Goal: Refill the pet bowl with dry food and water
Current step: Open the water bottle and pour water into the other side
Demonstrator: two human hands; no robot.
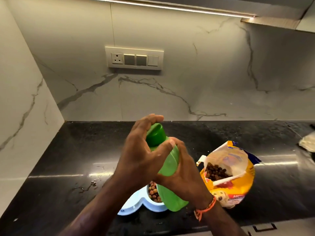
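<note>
Here, one green plastic bottle, smooth and slightly see-through, is held tilted above the counter, its darker green cap pointing up and away. The left hand curls over the cap, fingers bent round its top and thumb stretched along the bottle's neck. The right hand wraps the bottle's middle from the side; an orange thread band circles that wrist.

Directly below the bottle sits one white pet bowl with a wavy, lobed rim; the visible compartment holds round brown kibble, and the rest is hidden behind the arms and bottle. Just right of it stands one yellow glossy food bag, its top open, with dark kibble pieces visible inside and a white clip lying across its mouth.

The counter is black polished stone, speckled, with a few wet marks. Behind it, the marble-patterned wall carries one switch plate with one socket and three switches.
</note>
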